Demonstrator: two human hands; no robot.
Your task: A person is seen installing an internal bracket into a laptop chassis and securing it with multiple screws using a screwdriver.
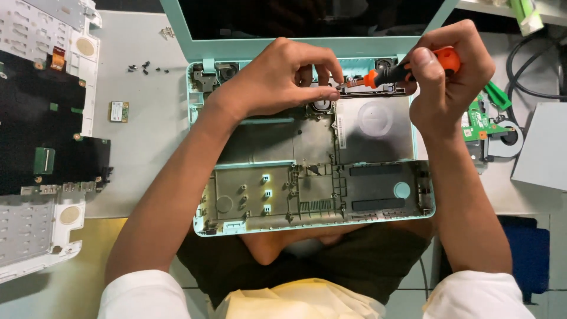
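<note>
Progress: laptop shell lies gutted, keyboard deck set off to the left, loose screws on the desk; I judge teardown well along, hinge-side fittings left.
Right hand: fist closed around the orange screwdriver, tip at the top rim.
Left hand: fingers pinching down on the metal bracket, just beside that tip.
Board: green circuit board rests outside, right.
</note>
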